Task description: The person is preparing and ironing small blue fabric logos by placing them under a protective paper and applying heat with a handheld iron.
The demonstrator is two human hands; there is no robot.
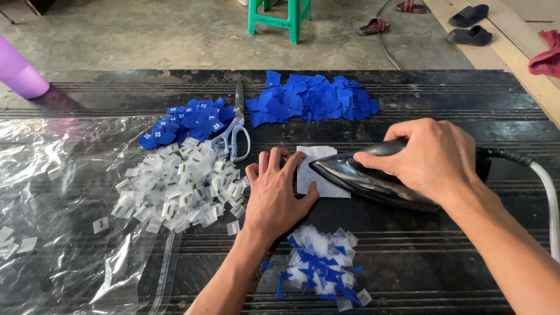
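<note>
**Head view: pressing a white patch with the iron**

The right hand (434,157) is wrapped around the handle of the black iron (373,178), fingers closed tight on it, with the iron's pointed tip resting on a white patch (312,175) laid on the dark work table (443,251). The left hand (274,195) lies flat just left of the tip, fingers together and extended, thumb side touching the patch edge to pin it down.

Judged step: pressing is in progress. The next move would call for sliding the iron across the patch while keeping the left fingertips clear of the hot tip, which sits very close to them.

Surroundings:
- Pile of small white tags (181,189) left of the left hand.
- Scissors (235,131) beyond it, blades pointing away, beside blue squares with white marks (186,122).
- Plain blue fabric pieces (312,99) at the far side.
- Mixed blue and white offcuts (321,268) near the table's front edge.
- Clear plastic sheet (58,175) at the left.
- The iron's cord (542,181) trails right and may drag.
</note>
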